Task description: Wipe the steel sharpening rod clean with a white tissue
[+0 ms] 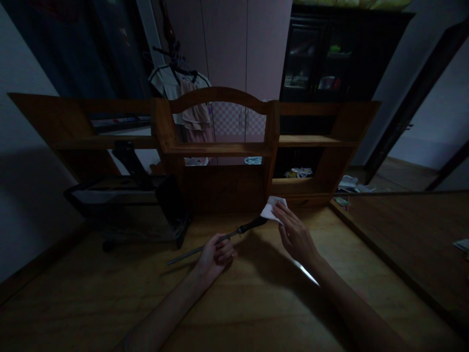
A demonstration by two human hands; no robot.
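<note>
My left hand is closed around the metal rod of a sharpening steel, holding it slanted above the wooden desk. The rod's tip points left and its black handle points up to the right. My right hand pinches a white cloth against the end of the black handle. A knife blade lies on the desk just beneath my right forearm, partly hidden by it.
A wooden shelf unit stands along the back of the desk. A dark chair sits at the left. A second wooden surface adjoins on the right, with small items near its far edge. The room is dim.
</note>
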